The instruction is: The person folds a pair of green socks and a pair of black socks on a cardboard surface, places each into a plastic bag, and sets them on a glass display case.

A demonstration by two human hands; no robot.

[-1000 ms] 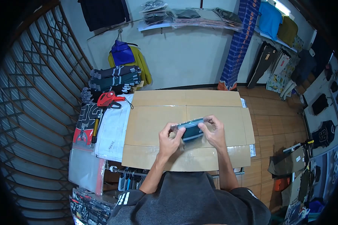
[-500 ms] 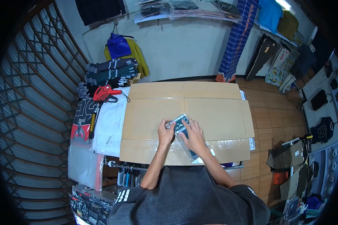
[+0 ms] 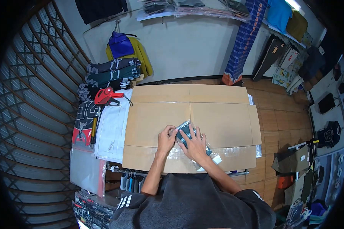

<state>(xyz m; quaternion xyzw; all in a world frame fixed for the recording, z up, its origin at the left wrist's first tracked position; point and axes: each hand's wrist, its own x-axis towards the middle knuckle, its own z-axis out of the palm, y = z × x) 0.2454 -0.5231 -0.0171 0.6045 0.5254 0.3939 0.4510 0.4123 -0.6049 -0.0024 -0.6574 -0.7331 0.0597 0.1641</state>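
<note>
A dark teal folded cloth item with pale stripes (image 3: 182, 135) lies in a clear plastic bag on a flattened cardboard sheet (image 3: 156, 118). My left hand (image 3: 166, 139) is at the bag's upper left edge, its thumb and fingers closed on that edge. My right hand (image 3: 195, 147) rests palm down across the bag, fingers spread flat over the cloth. The bag's loose lower end (image 3: 216, 159), with a white patch, shows beside my right wrist. Part of the cloth is hidden under my right hand.
Left of the cardboard are a red handheld labeler (image 3: 108, 96), a cutter with a yellow handle (image 3: 93, 129) and white sheets (image 3: 112, 126). Folded garments (image 3: 112, 72) are stacked behind them. A metal rail with hangers (image 3: 132, 170) runs below the near edge.
The bagged cloth has shifted slightly downward and turned a little. My right hand's fingers have spread wider over it. The white patch at the bag's lower end shows more. The view has shifted slightly.
</note>
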